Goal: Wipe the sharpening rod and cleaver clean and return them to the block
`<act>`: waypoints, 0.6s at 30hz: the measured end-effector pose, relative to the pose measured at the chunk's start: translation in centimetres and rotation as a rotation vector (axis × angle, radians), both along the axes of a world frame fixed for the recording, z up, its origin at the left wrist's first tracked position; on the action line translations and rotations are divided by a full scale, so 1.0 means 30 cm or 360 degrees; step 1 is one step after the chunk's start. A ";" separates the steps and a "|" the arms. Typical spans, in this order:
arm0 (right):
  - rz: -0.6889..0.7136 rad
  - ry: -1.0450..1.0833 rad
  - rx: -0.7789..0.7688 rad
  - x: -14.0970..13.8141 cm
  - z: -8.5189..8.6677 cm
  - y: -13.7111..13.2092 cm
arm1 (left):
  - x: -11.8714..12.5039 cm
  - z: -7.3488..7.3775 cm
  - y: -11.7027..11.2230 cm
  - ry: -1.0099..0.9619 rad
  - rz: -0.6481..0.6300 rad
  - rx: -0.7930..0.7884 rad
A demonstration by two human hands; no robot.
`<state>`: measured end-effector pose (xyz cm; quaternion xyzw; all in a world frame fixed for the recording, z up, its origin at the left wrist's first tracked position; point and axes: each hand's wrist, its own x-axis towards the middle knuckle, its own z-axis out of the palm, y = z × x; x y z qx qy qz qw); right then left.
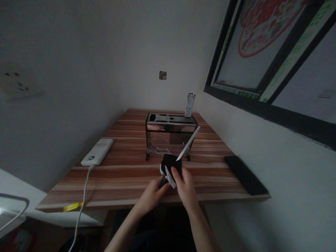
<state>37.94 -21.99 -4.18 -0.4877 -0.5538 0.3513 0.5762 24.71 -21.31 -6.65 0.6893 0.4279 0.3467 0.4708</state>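
Above the table's front edge, both my hands are closed around a small black piece with white edges and a loose white flap. My left hand grips its lower left side, fingers partly hidden. My right hand holds its right side, thumb lying on top. A slim white strip slants up and right from behind the black piece; I cannot tell whether they are joined. Just beyond stands a slotted rack with a metallic top, black end frames and clear plastic film along its lower front.
An upright plastic-wrapped piece is at the rack's right end. A white power bank with a cable lies left on the wood-grain table. A black phone-like slab is at right. Walls enclose the table; a framed window is at right.
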 end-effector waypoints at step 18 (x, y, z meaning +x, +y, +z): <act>0.0063 0.0197 0.0000 -0.001 0.038 0.000 | -0.004 -0.020 -0.004 0.0054 -0.0017 0.0040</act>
